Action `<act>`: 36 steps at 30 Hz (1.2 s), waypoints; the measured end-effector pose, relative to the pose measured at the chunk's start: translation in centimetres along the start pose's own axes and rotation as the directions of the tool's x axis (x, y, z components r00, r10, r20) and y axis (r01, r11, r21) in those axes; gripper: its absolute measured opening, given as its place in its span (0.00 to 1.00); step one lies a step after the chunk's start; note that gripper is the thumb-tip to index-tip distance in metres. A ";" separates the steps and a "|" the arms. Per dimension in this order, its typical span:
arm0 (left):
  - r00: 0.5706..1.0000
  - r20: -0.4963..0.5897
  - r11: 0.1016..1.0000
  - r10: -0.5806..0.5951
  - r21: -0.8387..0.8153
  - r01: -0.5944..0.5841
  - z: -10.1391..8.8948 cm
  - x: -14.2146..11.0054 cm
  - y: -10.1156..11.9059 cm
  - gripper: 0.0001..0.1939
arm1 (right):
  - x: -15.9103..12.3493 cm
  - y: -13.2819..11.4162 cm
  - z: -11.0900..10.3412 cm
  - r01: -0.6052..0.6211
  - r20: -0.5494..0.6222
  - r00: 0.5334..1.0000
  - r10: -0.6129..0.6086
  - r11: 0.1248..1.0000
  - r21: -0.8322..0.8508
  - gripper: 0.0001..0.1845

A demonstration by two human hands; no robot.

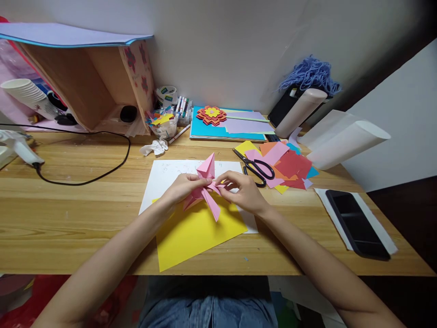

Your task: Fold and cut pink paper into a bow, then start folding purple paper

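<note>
A pink folded-paper flower (211, 210) with several pointed petals is held up between both hands, over the paper on the desk. My left hand (184, 187) pinches it near its middle from the left. On the right side, my right hand (241, 189) has thumb and fingers closed on one of its petals. Beneath lie a yellow sheet (194, 241) and, partly under it, a white sheet (164, 171). Black-handled scissors (257, 168) rest just beyond my right hand. The fingertips partly cover the flower's centre.
Coloured paper scraps (293, 166) lie at the right, near a phone (357, 223). A layered paper flower (211, 115) rests on a blue sheet (201, 130) at the back. On the left are a glue gun (20, 146) with its cord, a crumpled tissue (154, 147) and a cardboard box (105, 82).
</note>
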State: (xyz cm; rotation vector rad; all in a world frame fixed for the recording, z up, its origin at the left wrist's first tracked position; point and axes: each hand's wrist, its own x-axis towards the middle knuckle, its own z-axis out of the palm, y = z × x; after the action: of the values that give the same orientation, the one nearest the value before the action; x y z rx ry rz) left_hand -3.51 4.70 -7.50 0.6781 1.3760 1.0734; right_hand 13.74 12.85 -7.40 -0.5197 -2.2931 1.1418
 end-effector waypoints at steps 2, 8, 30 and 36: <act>0.999 -0.041 0.999 0.026 0.029 -0.024 0.3 0.0 -0.1 0.15 | 0.0 0.0 0.2 -0.106 0.016 0.994 0.105 0.991 0.084 0.06; 0.995 -0.078 0.998 0.058 -0.009 -0.059 1.1 -0.4 0.1 0.14 | 0.2 0.4 0.7 -0.272 -0.020 0.958 0.288 0.923 0.273 0.12; 0.988 -0.090 0.988 0.126 0.101 -0.117 1.5 -0.3 -0.4 0.15 | 0.6 0.8 0.4 -0.435 0.097 0.895 0.436 0.801 0.413 0.11; 0.984 -0.113 0.983 0.138 0.135 -0.122 1.8 -0.5 -0.6 0.14 | 0.7 1.1 0.7 -0.438 0.117 0.895 0.430 0.802 0.405 0.10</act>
State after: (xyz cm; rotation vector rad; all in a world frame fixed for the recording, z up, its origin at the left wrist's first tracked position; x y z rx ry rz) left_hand -1.55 4.40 -7.54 0.8162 1.5323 1.1535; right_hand 12.95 13.44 -8.49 -0.8892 -1.8930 1.8167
